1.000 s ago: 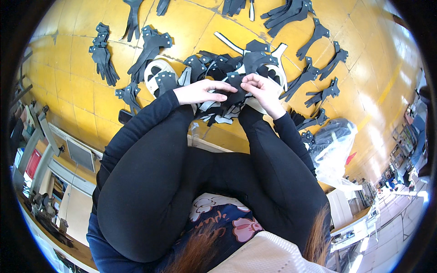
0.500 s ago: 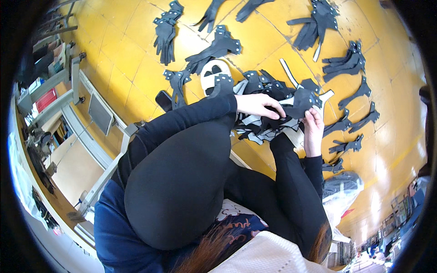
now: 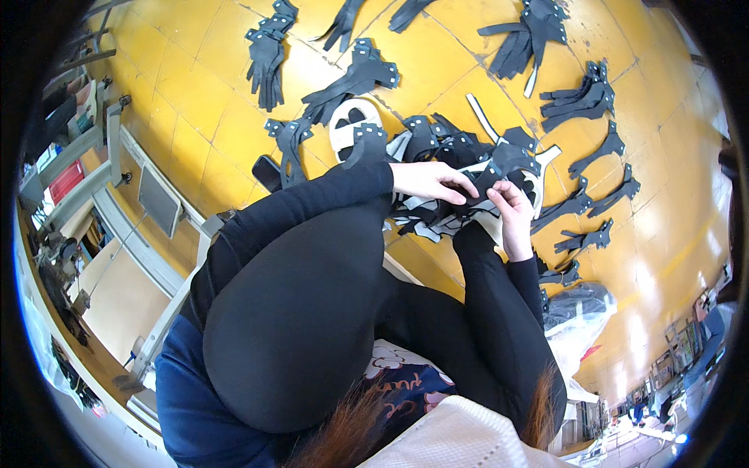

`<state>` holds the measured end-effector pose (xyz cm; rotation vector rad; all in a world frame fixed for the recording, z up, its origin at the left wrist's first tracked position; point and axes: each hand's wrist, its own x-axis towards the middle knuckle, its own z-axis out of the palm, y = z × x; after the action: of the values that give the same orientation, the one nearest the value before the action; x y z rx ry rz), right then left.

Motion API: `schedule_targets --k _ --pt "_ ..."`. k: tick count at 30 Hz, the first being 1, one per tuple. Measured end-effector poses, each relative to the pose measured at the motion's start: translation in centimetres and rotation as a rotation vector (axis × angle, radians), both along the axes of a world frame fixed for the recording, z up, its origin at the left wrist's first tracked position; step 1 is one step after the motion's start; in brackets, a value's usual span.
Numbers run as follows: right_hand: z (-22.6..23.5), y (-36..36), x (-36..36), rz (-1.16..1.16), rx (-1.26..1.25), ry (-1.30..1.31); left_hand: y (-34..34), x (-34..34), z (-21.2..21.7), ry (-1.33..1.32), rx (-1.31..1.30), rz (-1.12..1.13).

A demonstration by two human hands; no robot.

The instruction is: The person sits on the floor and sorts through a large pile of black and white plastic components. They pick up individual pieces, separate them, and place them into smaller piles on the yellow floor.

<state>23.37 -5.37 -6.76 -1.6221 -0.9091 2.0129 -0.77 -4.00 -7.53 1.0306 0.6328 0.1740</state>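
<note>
The left hand (image 3: 431, 181) and right hand (image 3: 516, 216), right of centre and just apart, flank a dark piece (image 3: 485, 180), its long axis unclear. The right hand lies nearer; whether either grips cannot be told.

head: left fisheye | faces down | thighs (image 3: 292, 312) near | yellow floor (image 3: 437, 66) farther

Text: orange-pink lettering (image 3: 402, 384) is printed on the dark blue shirt front (image 3: 429, 374) | Legibility: partly covered by hair (image 3: 343, 425), no whole word can be made out
</note>
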Motion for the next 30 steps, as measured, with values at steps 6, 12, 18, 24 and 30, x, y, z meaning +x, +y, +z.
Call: schedule_targets --k 6,12,18,24,30 --pt "0.4 0.0 -0.1 -0.035 0.010 0.015 0.3 0.2 -0.3 -0.040 -0.020 0.004" --pt "0.2 -0.1 -0.4 -0.027 -0.017 0.028 -0.5 0.0 -0.8 -0.023 -0.075 0.086" --pt "-0.1 -0.3 0.2 -0.057 -0.007 0.058 0.0 0.6 -0.4 -0.032 -0.158 0.084" --pt "-1.2 -0.6 1.1 -0.171 0.059 0.066 0.8 0.1 0.9 0.017 -0.163 0.028" --pt "-1.7 -0.2 2.1 -0.206 0.070 0.005 1.0 0.3 0.5 0.029 -0.142 0.023"
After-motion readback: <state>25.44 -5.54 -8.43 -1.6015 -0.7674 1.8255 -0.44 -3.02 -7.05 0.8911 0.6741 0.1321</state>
